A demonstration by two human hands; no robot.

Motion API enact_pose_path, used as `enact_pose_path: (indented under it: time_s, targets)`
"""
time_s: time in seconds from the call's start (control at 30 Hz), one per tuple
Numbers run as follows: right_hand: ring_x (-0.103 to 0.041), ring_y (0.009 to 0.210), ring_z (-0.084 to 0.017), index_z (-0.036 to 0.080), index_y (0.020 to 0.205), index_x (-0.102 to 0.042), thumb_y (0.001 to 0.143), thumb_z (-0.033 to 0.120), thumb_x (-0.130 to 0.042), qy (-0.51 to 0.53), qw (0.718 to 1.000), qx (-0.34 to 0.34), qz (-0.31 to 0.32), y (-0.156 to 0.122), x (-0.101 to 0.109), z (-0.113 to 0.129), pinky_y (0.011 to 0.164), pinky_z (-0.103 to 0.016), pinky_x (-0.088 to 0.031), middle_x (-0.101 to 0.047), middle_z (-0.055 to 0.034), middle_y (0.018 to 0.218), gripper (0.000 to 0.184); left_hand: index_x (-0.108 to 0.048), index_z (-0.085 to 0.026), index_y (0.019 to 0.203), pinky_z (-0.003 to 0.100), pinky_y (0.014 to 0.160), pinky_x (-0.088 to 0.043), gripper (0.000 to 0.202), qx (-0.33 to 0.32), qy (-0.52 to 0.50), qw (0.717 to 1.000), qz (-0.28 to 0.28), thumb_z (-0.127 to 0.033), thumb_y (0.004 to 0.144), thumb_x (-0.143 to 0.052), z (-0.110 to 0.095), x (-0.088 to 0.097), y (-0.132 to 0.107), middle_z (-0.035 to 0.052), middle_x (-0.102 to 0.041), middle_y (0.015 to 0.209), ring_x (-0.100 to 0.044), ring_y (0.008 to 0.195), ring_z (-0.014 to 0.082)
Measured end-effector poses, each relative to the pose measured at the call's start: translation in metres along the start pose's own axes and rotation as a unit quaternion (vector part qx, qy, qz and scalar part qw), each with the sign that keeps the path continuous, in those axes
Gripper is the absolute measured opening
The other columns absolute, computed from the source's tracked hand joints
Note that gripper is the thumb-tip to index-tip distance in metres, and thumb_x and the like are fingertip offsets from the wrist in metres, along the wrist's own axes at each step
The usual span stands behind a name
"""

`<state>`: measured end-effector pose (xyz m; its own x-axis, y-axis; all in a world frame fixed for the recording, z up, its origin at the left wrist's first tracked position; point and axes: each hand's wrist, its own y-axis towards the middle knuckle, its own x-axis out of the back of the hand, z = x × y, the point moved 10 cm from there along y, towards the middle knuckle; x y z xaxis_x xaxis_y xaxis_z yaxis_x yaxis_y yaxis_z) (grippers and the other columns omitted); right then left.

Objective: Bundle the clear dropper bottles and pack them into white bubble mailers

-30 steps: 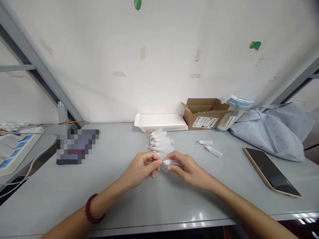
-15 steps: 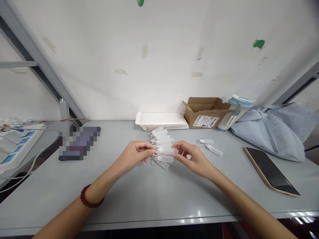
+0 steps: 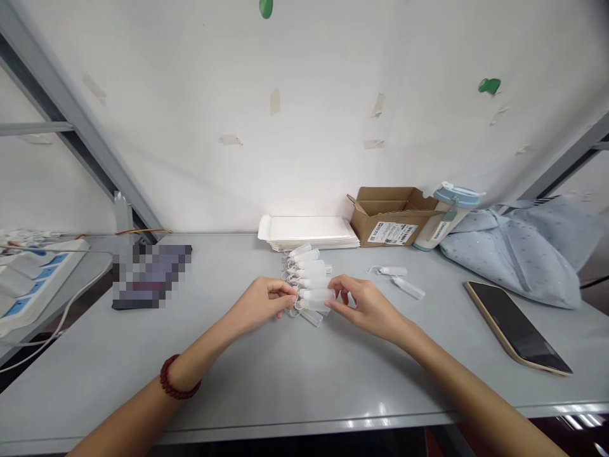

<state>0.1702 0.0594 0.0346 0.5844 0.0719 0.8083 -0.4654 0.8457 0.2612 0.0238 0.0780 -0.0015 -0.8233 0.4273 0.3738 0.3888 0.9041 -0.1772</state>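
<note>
A row of several small translucent squeeze bottles [image 3: 307, 266] with white caps lies on the grey table [image 3: 295, 374], running from near the wall toward me. My left hand [image 3: 264, 303] pinches the cap end of one small bottle [image 3: 316, 295] at the near end of the row. My right hand [image 3: 364, 303] grips the same bottle's body from the right, fingers curled. Two more loose bottles [image 3: 399, 280] lie to the right of my right hand.
A stack of white flat trays [image 3: 308, 231] and an open cardboard box [image 3: 390, 217] stand at the wall. A blue-lidded cup [image 3: 447, 216], pale blue fabric [image 3: 518, 251] and a phone [image 3: 517, 328] lie right. A dark blurred item [image 3: 151, 275] and power strip [image 3: 33, 279] lie left.
Both hands carried the bottle away from me and set it down at the near end of the row; they have stayed on it, lowering slightly.
</note>
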Motion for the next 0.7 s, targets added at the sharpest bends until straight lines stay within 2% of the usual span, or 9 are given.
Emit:
enact_pose_path:
  time_s: [0.2, 0.7]
  targets:
    - [-0.056, 0.061, -0.013, 0.019, 0.094, -0.051, 0.084, 0.029, -0.054, -0.011, 1.000, -0.003, 0.016, 0.0002, -0.0056, -0.0020, 0.058, -0.026, -0.042, -0.061, -0.0011, 0.073, 0.015, -0.066, -0.014, 0.081, 0.023, 0.053, -0.041, 0.020, -0.002, 0.001, 1.000, -0.003, -0.030, 0.074, -0.057, 0.0045, -0.0010, 0.0033, 0.0006, -0.060, 0.067, -0.051, 0.052, 0.0097]
    - [-0.057, 0.061, -0.014, 0.019, 0.097, -0.050, 0.085, 0.030, -0.052, -0.026, 0.999, 0.000, 0.022, 0.0000, -0.0065, -0.0035, 0.057, -0.026, -0.042, -0.062, -0.0014, 0.074, 0.016, -0.065, -0.014, 0.080, 0.023, 0.052, -0.041, 0.020, -0.003, 0.003, 1.000, -0.006, -0.031, 0.073, -0.056, 0.0038, -0.0008, 0.0047, 0.0001, -0.058, 0.065, -0.049, 0.051, 0.0100]
